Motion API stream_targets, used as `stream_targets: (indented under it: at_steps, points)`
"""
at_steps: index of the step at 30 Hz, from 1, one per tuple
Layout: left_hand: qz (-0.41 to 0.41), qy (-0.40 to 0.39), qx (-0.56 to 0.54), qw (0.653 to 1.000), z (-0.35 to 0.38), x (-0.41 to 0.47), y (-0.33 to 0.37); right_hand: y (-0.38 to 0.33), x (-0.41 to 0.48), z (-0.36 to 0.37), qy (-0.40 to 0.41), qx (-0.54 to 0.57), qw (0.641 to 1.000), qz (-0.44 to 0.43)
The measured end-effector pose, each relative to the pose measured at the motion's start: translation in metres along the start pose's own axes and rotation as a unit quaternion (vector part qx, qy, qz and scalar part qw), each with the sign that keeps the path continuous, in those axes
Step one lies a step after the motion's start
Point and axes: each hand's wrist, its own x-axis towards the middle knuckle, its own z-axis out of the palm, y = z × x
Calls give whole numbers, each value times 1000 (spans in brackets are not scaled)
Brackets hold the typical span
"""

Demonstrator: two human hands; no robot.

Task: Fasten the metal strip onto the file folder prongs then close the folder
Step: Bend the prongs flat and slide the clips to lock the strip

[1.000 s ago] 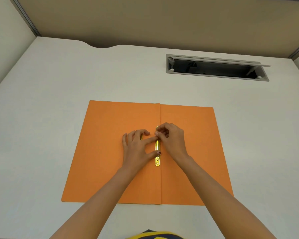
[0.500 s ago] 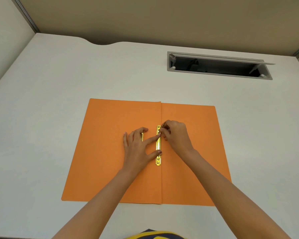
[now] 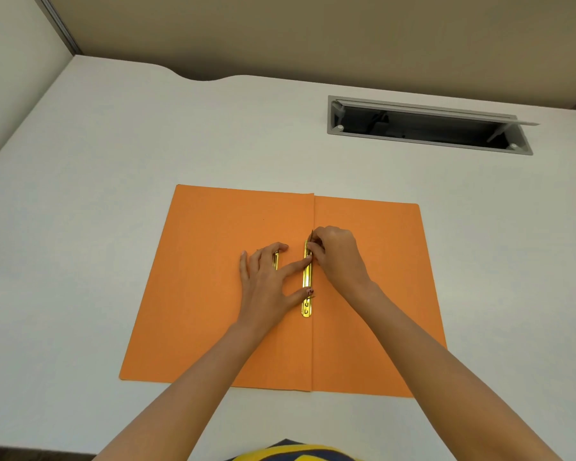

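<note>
**Both hands at the brass fastener on the open orange folder**

The orange file folder lies open and flat on the white desk, its centre crease running away from the person. The gold metal strip lies lengthwise just left of that crease, its near end bare and its far end under the fingers.

The left hand rests palm down on the left leaf, fingers spread wide; its index fingertip and its thumb tip both press on the strip, holding it flat. A second, shorter gold piece shows between the fingers of that hand, well left of the strip; what it is cannot be told. The right hand is curled at the far end of the strip, fingertips pinched together on a thin upright prong that rises there.

Compared with half a second ago, the hands sit in nearly the same place; the right hand's fingertips have lifted slightly, so the prong now stands clear above the strip's far end. The left hand's press is unchanged.

A grey cable hatch stands open at the far right of the desk.
</note>
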Motion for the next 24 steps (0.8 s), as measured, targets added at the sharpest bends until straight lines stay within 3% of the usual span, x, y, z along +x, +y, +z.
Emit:
stream_targets:
  at_steps: [11,14,18,24]
  points:
    - [0,5,5,1000,0,-1,1,-3,3,2,-5,-9,1000,23]
    - [0,3,2,1000,0,-1,2,-2,2,-1,3,64,995,71]
    - [0,1,9,1000,-1,-2,2,-1,3,-8,-19,227,958,177]
    - [-1,0,12,1000,-1,-2,2,-2,5,-9,-22,245,950,195]
